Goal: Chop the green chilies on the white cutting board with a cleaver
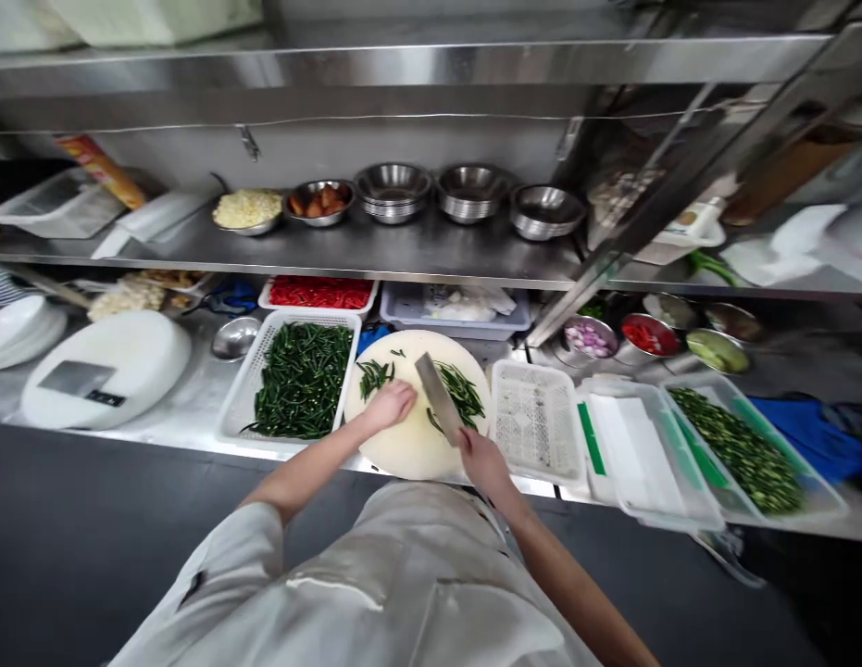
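My right hand (482,463) grips the handle of a cleaver (437,394), its broad blade angled up and left over the round cutting board (403,454). Cut green peppers (464,394) lie right of the blade, partly behind it. My left hand (391,405) rests low over the board with fingers curled together; what they hold, if anything, is hidden. Just beyond that hand sits a smaller heap of long green pepper pieces (373,377). Left of the board, a white basket (229,408) is full of whole green peppers (302,380). A white perforated basket (538,421) stands at the right.
A second round board (153,361) carries another cleaver (76,378) at the left. Behind are a tray of red peppers (319,293) and a grey tray (403,320) with bags. Clear bins (687,482) line the right. A steel shelf (403,255) with bowls overhangs the counter.
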`<action>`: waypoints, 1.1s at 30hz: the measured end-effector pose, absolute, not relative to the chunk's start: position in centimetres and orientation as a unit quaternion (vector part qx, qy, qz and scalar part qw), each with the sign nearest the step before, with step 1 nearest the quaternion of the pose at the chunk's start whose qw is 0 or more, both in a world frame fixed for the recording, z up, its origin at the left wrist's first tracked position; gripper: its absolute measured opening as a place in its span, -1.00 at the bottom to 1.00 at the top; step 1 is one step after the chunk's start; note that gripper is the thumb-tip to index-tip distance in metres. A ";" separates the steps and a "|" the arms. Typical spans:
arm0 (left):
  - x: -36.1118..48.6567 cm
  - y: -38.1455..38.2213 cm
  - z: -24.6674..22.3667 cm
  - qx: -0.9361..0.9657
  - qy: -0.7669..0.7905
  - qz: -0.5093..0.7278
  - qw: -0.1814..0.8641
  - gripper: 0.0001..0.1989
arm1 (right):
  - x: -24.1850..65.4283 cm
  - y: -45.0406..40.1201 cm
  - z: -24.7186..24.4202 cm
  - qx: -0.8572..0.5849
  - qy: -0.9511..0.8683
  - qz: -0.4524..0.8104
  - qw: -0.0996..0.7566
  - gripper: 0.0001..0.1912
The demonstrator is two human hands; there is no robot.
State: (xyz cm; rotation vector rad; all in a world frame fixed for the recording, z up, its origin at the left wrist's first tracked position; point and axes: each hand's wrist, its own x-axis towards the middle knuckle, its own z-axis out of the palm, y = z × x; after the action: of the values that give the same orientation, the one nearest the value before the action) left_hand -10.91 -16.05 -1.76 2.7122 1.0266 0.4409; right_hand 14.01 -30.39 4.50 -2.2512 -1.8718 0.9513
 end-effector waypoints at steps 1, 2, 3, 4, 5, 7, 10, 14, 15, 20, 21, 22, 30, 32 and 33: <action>-11.1 -14.5 -1.2 0.891 0.420 0.158 0.076 -0.73 | 14.9 -31.3 4.3 -0.725 -0.612 0.312 0.041 -0.56; -11.3 -13.2 -0.8 0.858 0.486 0.162 0.051 -0.75 | 15.7 -32.3 4.1 -0.712 -0.622 0.322 0.044 -0.57; -11.4 -12.1 -0.5 0.828 0.537 0.159 0.031 -0.75 | 16.5 -33.3 3.9 -0.697 -0.634 0.334 0.038 -0.57; -11.4 -11.2 -0.3 0.808 0.569 0.151 0.020 -0.73 | 17.1 -34.2 3.7 -0.682 -0.645 0.345 0.027 -0.57; -11.5 -10.8 -0.2 0.802 0.581 0.137 0.017 -0.72 | 17.7 -34.9 3.5 -0.671 -0.652 0.353 0.013 -0.57; -11.6 -11.0 -0.4 0.816 0.565 0.121 0.027 -0.77 | 18.5 -35.8 3.1 -0.663 -0.654 0.364 -0.004 -0.56; -11.8 -13.7 -1.3 0.846 0.508 0.149 0.063 -0.80 | 19.3 -36.3 2.2 -0.682 -0.638 0.357 0.016 -0.56; -11.1 -19.9 -3.4 0.906 0.354 0.181 0.147 -0.72 | 18.8 -36.2 1.8 -0.708 -0.630 0.317 0.027 -0.61; -10.7 -21.4 -4.0 0.917 0.313 0.185 0.165 -0.71 | 18.4 -36.2 1.9 -0.706 -0.634 0.314 0.017 -0.61; -8.7 -25.3 -6.1 0.921 0.266 0.210 0.190 -0.67 | 17.3 -36.3 3.2 -0.680 -0.665 0.305 -0.032 -0.60; -8.5 -25.4 -6.2 0.920 0.273 0.210 0.190 -0.67 | 17.5 -36.3 3.4 -0.673 -0.675 0.300 -0.035 -0.60; -8.5 -25.4 -6.2 0.918 0.278 0.211 0.189 -0.66 | 17.8 -36.4 3.6 -0.666 -0.684 0.295 -0.037 -0.60; -8.6 -25.1 -6.5 0.901 0.295 0.224 0.225 -0.66 | 20.9 -36.9 4.7 -0.651 -0.701 0.290 -0.040 -0.62; -8.5 -25.1 -6.7 0.902 0.295 0.223 0.226 -0.66 | 21.4 -37.0 4.3 -0.641 -0.707 0.297 -0.027 -0.63; -8.5 -25.2 -6.7 0.903 0.294 0.221 0.223 -0.66 | 21.5 -37.1 4.0 -0.636 -0.711 0.299 -0.020 -0.63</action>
State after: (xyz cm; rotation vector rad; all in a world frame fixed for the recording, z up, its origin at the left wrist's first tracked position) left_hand -8.48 -25.17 -6.73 2.4936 0.8106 0.6098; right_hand 21.45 -37.05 3.95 -2.0238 -2.2626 0.9528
